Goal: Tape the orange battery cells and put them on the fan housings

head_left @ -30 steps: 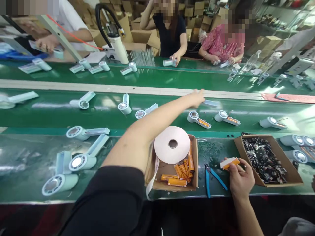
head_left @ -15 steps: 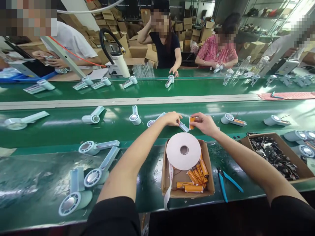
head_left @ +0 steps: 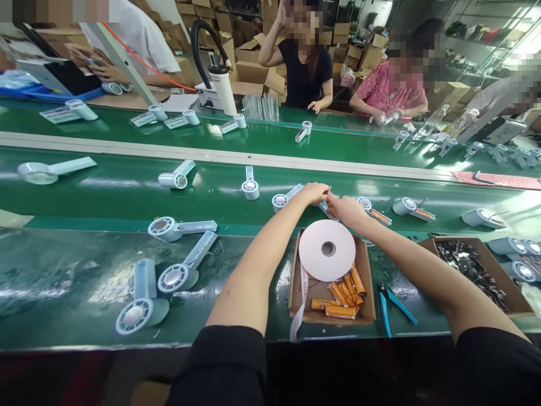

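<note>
My left hand (head_left: 316, 193) and my right hand (head_left: 344, 210) meet over the belt, fingertips almost touching. Both have their fingers bent in a pinch around something small that the fingers hide; a tiny reddish bit shows there. Under them lies the pale blue handle of a handheld fan (head_left: 324, 206), its fan head covered by my left hand. Another fan body (head_left: 279, 202) sits just left of my left wrist. Before me stands a cardboard box (head_left: 369, 282) holding orange battery packs (head_left: 340, 312) and a white tape roll (head_left: 313, 245).
Blue-handled cutters (head_left: 397, 307) lie right of the box. Farther right is a carton of small dark parts (head_left: 469, 268). Several fan bodies (head_left: 137, 316) rest on the near left ledge, others along the green belt (head_left: 220, 197). Co-workers sit across a second belt (head_left: 262, 141).
My right hand has moved left to meet my left hand, and the orange battery pack it held is now out of sight. The view has shifted. The co-worker opposite has drawn a hand back from a fan.
</note>
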